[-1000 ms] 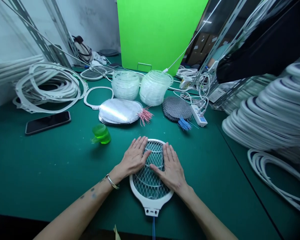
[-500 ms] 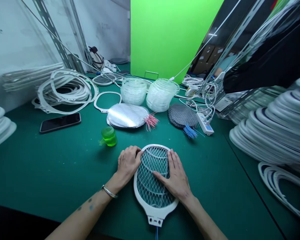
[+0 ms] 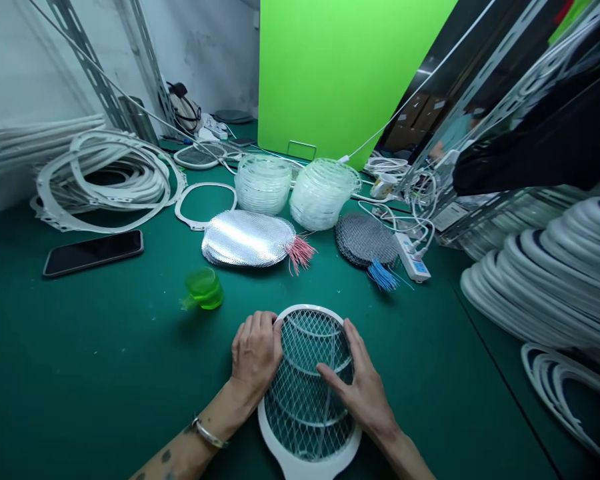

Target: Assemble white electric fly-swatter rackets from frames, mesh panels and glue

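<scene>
Flat before me on the green table is the white head of an electric mosquito swatter [image 3: 307,460], with metal mesh and thin curved ribs inside its oval rim. My left hand [image 3: 255,350] has its fingers curled and closed on the upper left of the rim. My right hand [image 3: 365,380] lies along the upper right edge, fingers stretched out and thumb spread over the mesh. The lower end of the swatter head is cut off by the bottom of the view. A small clear green container [image 3: 205,288] stands beyond my left hand.
Silvery mesh sheets [image 3: 250,238] with red wires and dark mesh sheets [image 3: 365,240] with blue wires lie beyond. Behind stand stacked translucent rings [image 3: 263,183]. A phone [image 3: 94,253] and white frames [image 3: 100,223] are left; a power strip [image 3: 413,257] and stacked white frames [image 3: 540,267] are right.
The swatter head and both hands appear lower and nearer in view. My right fingers have shifted from the mesh's upper right towards the outer rim. My left hand stays at the left rim.
</scene>
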`<state>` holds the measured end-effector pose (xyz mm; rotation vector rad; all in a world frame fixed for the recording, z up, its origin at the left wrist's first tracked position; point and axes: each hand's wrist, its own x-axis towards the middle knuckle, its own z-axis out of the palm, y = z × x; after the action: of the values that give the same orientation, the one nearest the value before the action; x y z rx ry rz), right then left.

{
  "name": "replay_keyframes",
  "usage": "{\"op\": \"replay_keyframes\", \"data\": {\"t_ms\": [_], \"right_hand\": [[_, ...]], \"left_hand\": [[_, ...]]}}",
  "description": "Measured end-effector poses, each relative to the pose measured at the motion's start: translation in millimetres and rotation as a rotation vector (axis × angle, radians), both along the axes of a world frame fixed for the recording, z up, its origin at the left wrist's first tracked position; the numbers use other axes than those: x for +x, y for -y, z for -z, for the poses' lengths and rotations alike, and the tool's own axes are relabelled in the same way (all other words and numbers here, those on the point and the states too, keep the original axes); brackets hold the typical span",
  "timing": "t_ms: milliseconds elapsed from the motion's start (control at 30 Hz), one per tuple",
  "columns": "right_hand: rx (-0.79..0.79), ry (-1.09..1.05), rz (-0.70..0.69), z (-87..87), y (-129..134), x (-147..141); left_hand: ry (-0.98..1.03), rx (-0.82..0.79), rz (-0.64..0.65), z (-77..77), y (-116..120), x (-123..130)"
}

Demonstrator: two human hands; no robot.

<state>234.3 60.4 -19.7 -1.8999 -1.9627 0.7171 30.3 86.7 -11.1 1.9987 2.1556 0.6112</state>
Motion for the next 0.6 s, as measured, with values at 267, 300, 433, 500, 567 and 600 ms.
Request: {"op": "replay_keyframes", "data": {"t_ms": [267, 300, 433, 500, 567, 600], "right_hand": [[0.042, 0.188, -0.079, 0.7, 2.1, -0.3], [0.04, 0.203, -0.085, 0.4, 1.8, -0.1], [0.018, 0.229, -0.059, -1.1, 0.8, 0.4], [0.022, 0.238, -0.044, -2.4, 0.5, -0.4], [0.04, 0.251, -0.043, -4.1, 0.1, -1.7], [0.047, 0.257, -0.047, -5.0, -0.1, -2.4]], "left_hand": [[-0.016, 0.017, -0.003, -0.8, -0.9, -0.5], [-0.027, 0.015, -0.003, -0.9, -1.0, -0.5], [-0.046, -0.012, 0.01, 0.7, -1.9, -0.1], [-0.049, -0.032, -0.002, 2.3, -2.7, 1.3], [-0.059, -0.049, -0.016, 3.5, -3.4, 3.1], [-0.064, -0.056, -0.018, 3.6, -3.6, 3.6]]}}
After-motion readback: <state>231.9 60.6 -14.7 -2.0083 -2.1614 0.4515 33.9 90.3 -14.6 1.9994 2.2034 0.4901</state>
